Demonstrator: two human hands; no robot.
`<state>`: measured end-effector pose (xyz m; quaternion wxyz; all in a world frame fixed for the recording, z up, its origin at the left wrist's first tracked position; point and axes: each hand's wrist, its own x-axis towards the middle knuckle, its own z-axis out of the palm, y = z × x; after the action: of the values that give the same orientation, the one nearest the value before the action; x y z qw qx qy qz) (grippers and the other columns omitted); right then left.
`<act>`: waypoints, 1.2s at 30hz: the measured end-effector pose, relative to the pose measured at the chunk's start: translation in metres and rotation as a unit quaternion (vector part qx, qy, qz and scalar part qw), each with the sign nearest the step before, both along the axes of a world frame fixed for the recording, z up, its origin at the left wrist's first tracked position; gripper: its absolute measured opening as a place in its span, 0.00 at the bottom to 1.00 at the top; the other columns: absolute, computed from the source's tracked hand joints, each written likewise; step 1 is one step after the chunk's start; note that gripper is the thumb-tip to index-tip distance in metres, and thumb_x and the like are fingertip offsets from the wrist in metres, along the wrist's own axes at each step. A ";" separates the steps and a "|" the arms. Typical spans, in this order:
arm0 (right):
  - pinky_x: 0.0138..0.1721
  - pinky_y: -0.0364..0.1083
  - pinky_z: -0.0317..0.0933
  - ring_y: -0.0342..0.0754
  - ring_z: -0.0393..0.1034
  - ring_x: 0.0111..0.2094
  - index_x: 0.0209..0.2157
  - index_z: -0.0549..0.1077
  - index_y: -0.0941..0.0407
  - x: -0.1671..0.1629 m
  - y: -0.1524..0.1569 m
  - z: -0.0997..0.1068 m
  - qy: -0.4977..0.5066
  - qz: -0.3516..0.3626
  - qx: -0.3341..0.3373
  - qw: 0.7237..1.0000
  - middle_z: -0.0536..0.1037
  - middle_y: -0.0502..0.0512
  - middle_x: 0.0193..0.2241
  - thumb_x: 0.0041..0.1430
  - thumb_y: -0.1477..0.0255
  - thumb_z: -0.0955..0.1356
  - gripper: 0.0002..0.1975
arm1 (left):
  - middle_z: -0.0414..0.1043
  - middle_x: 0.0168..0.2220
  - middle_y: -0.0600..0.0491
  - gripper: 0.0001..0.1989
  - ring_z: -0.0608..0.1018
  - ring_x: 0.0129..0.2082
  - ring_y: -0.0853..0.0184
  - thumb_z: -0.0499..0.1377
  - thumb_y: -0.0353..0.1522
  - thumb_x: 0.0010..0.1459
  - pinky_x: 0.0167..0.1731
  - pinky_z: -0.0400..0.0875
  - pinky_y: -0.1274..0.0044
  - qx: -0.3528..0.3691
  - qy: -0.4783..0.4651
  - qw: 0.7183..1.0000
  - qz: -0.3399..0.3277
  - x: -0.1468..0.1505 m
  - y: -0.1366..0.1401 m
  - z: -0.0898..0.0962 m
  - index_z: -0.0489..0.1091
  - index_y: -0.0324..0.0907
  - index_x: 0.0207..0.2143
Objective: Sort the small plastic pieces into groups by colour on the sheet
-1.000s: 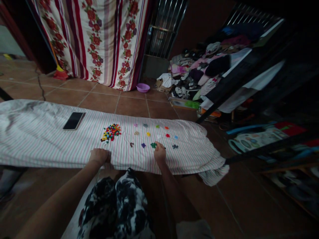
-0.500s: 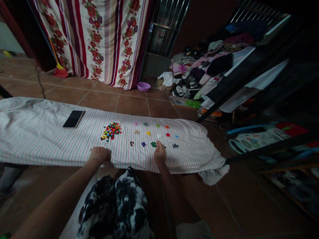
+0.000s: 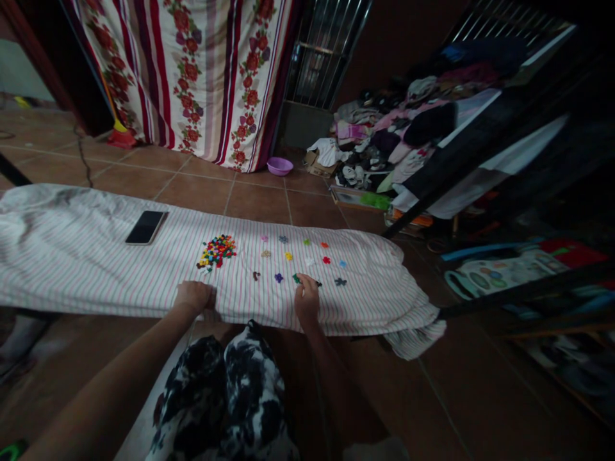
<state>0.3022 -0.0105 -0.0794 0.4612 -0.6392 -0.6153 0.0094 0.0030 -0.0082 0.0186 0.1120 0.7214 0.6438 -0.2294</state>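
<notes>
My right hand (image 3: 306,301) is over the front of the striped cloth (image 3: 144,275), its fingers bent together and the fingertips at a small dark green cluster of pieces (image 3: 296,278), which they partly cover. Whether a piece is between the fingertips is too small to see. My left hand (image 3: 195,296) rests closed at the cloth's near edge, its fingers curled under and hidden. Around my right hand lie small colour-sorted clusters, among them purple pieces (image 3: 278,278), white pieces (image 3: 309,261), yellow pieces (image 3: 288,256), red pieces (image 3: 327,260) and dark grey pieces (image 3: 340,282).
A mixed heap of colourful small pieces (image 3: 217,251) lies left of the clusters. Farther left is a phone (image 3: 147,228). Behind, on the tiled floor, are a purple basin (image 3: 279,166), a clothes pile (image 3: 379,137) and a red broom (image 3: 122,137). A dark bar (image 3: 413,214) stands at right.
My right hand has drawn back slightly from beside the white pieces, and its fingertips now cover part of the green cluster. My left hand stays in place; the view has shifted slightly.
</notes>
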 end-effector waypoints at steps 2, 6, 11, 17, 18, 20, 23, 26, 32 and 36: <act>0.53 0.53 0.62 0.50 0.67 0.48 0.42 0.75 0.58 -0.009 -0.001 0.002 -0.010 0.021 -0.007 1.000 0.75 0.62 0.43 0.59 0.75 0.55 0.20 | 0.76 0.44 0.39 0.17 0.77 0.47 0.54 0.50 0.31 0.59 0.43 0.69 0.65 0.000 0.001 1.000 -0.003 0.000 0.000 -0.001 0.76 0.42 0.43; 0.53 0.54 0.61 0.50 0.66 0.49 0.44 0.75 0.58 -0.024 -0.001 0.004 -0.035 0.063 -0.015 0.997 0.75 0.61 0.45 0.60 0.75 0.56 0.19 | 0.76 0.44 0.38 0.17 0.77 0.47 0.54 0.50 0.32 0.59 0.43 0.69 0.64 0.000 0.000 1.000 -0.006 0.000 0.000 -0.002 0.76 0.41 0.43; 0.55 0.54 0.59 0.52 0.65 0.51 0.47 0.75 0.58 -0.033 0.012 -0.003 -0.072 0.108 -0.015 0.991 0.75 0.61 0.46 0.61 0.76 0.58 0.18 | 0.77 0.43 0.38 0.16 0.77 0.46 0.55 0.51 0.34 0.59 0.43 0.70 0.66 0.000 0.002 1.000 0.000 0.000 0.000 -0.002 0.76 0.42 0.43; 0.54 0.54 0.59 0.53 0.64 0.50 0.46 0.75 0.58 -0.040 0.023 -0.014 -0.102 0.116 -0.052 0.987 0.76 0.62 0.46 0.60 0.77 0.59 0.18 | 0.77 0.43 0.38 0.16 0.77 0.47 0.54 0.50 0.32 0.59 0.43 0.70 0.64 0.004 0.002 1.000 0.002 0.001 0.000 0.000 0.76 0.41 0.43; 0.54 0.54 0.59 0.53 0.64 0.50 0.45 0.76 0.59 -0.040 0.023 -0.014 -0.102 0.113 -0.054 0.987 0.75 0.62 0.46 0.60 0.77 0.59 0.17 | 0.76 0.44 0.38 0.17 0.77 0.47 0.54 0.49 0.32 0.59 0.43 0.70 0.64 0.005 0.002 1.000 0.003 0.001 0.000 0.000 0.76 0.41 0.43; 0.53 0.53 0.59 0.53 0.64 0.50 0.45 0.76 0.59 -0.041 0.022 -0.016 -0.100 0.111 -0.058 0.987 0.75 0.62 0.46 0.60 0.78 0.59 0.17 | 0.76 0.44 0.37 0.17 0.77 0.47 0.54 0.49 0.31 0.59 0.43 0.69 0.64 0.005 0.001 1.000 0.003 0.001 0.000 0.000 0.76 0.41 0.44; 0.52 0.52 0.60 0.52 0.64 0.49 0.44 0.76 0.58 -0.041 0.018 -0.016 -0.104 0.122 -0.063 0.985 0.76 0.61 0.45 0.61 0.78 0.59 0.17 | 0.76 0.44 0.38 0.16 0.77 0.47 0.54 0.51 0.33 0.59 0.43 0.69 0.64 0.001 -0.001 1.000 0.003 0.002 0.000 0.001 0.76 0.42 0.44; 0.52 0.52 0.60 0.52 0.64 0.48 0.43 0.76 0.58 -0.040 0.013 -0.016 -0.109 0.131 -0.057 0.984 0.76 0.61 0.45 0.62 0.77 0.59 0.16 | 0.77 0.43 0.39 0.16 0.77 0.47 0.54 0.52 0.34 0.58 0.43 0.69 0.64 -0.001 -0.002 1.000 0.001 0.002 0.000 0.002 0.76 0.43 0.43; 0.52 0.52 0.61 0.52 0.63 0.49 0.42 0.76 0.58 -0.041 0.006 -0.014 -0.106 0.154 -0.030 0.982 0.76 0.61 0.45 0.62 0.77 0.59 0.16 | 0.76 0.44 0.38 0.17 0.77 0.47 0.55 0.48 0.28 0.60 0.43 0.70 0.64 0.001 0.001 1.000 -0.003 0.003 -0.002 0.006 0.76 0.40 0.44; 0.52 0.52 0.61 0.52 0.65 0.48 0.42 0.76 0.57 -0.039 0.008 -0.011 -0.097 0.158 -0.031 0.982 0.76 0.60 0.45 0.62 0.76 0.59 0.15 | 0.76 0.44 0.38 0.18 0.77 0.47 0.54 0.48 0.26 0.59 0.45 0.70 0.62 0.001 0.003 1.000 -0.006 0.002 -0.002 0.006 0.76 0.40 0.44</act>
<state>0.2631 -0.0020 -0.0903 0.3719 -0.5456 -0.7500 0.0395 0.0054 -0.0105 0.0247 0.1079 0.7244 0.6404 -0.2311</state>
